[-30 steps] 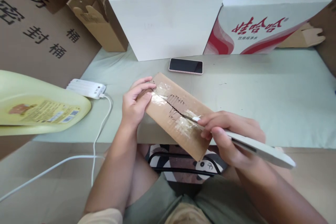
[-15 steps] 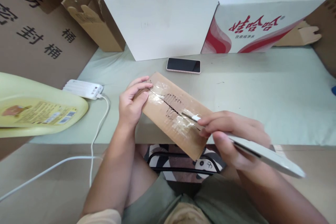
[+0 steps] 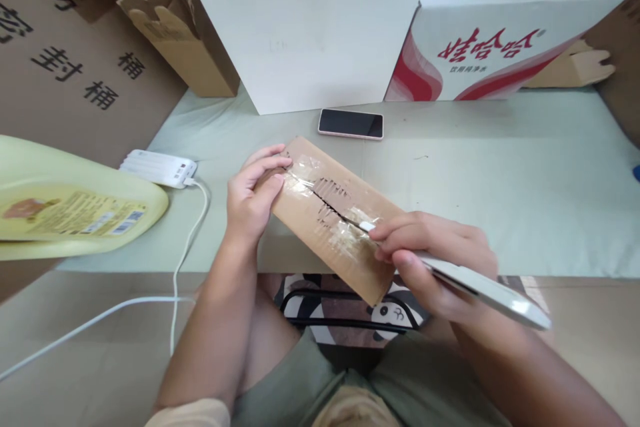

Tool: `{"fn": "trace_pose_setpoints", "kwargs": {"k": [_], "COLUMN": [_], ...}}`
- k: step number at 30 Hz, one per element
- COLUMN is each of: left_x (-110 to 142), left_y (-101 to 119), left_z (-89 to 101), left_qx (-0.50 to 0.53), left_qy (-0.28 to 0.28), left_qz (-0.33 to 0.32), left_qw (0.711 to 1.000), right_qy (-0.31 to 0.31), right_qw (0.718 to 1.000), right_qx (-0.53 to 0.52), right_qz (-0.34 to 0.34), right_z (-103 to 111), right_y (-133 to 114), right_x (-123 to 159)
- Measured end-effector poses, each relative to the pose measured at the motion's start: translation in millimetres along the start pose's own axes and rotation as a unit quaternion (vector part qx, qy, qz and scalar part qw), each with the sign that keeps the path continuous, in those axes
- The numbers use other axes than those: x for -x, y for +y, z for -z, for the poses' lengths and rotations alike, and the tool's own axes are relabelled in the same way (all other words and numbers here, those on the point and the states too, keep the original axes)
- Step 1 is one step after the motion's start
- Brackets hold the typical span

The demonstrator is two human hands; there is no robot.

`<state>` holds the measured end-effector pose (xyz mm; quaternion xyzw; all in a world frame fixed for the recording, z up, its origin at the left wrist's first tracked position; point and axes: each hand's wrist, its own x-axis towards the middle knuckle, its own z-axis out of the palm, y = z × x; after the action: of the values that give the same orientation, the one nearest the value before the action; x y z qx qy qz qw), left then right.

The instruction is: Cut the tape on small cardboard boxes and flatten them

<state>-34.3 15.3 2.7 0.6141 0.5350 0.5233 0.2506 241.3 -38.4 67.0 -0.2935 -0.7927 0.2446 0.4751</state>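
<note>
A small brown cardboard box (image 3: 305, 210) lies slanted at the table's front edge, with its near corner jutting past it. Clear tape covers parts of its top, and a dark slit runs along the middle seam with ragged marks beside it. My left hand (image 3: 254, 190) grips the far-left end, thumb on top and fingers over the corner. In my right hand (image 3: 430, 253) is a white-handled utility knife (image 3: 493, 293), held in a closed grip. Its blade lies at the seam, right of the middle; the tip seems to be inside the slit.
A phone (image 3: 351, 124) lies behind the box, before large white cartons (image 3: 310, 47). At left are a yellow bottle (image 3: 75, 207) and a white power bank (image 3: 159, 168) with a cable (image 3: 193, 240). An open brown carton (image 3: 200, 67) stands at the back left.
The knife first drew back, its blade lifting from the seam, and now its tip is down in the slit again. My left hand keeps its hold on the box.
</note>
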Motion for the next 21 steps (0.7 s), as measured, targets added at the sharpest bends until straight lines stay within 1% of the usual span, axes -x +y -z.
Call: {"fn": "trace_pose_setpoints", "kwargs": {"k": [3,6,9,11,14,16,19,21], "left_x": [0.2,0.3,0.4,0.4,0.2,0.1,0.3,0.5], "left_y": [0.3,0.8,1.3,1.3,1.3,1.3,1.3,1.2], "left_z": [0.1,0.2,0.2,0.1,-0.5,-1.2,-2.2,-2.4], "left_qx": [-0.007,-0.002,0.001,0.004,0.011,0.012,0.013,0.014], "left_qy": [-0.004,-0.005,-0.002,0.0,0.0,-0.002,0.0,0.003], "left_qz": [-0.002,-0.003,0.001,0.001,-0.003,-0.001,0.005,0.005], "left_qw": [1.0,1.0,1.0,1.0,1.0,1.0,1.0,1.0], "right_qy": [-0.011,-0.018,-0.002,-0.002,0.011,0.038,0.041,0.042], "right_qw": [1.0,1.0,1.0,0.999,0.998,0.998,0.998,0.997], "right_qx": [-0.001,0.018,0.018,0.021,0.03,0.02,0.013,0.016], "right_qz": [0.008,-0.014,-0.022,-0.029,-0.061,-0.054,-0.048,-0.059], "right_z": [0.5,3.7,5.4,4.9,3.0,1.6,1.0,1.2], "right_y": [-1.6,-6.9,-10.9,-12.1,-12.1,-11.4,-11.3,-11.9], "right_x": [-1.5,-2.6,-2.0,-0.7,1.0,1.3,1.6,2.4]}}
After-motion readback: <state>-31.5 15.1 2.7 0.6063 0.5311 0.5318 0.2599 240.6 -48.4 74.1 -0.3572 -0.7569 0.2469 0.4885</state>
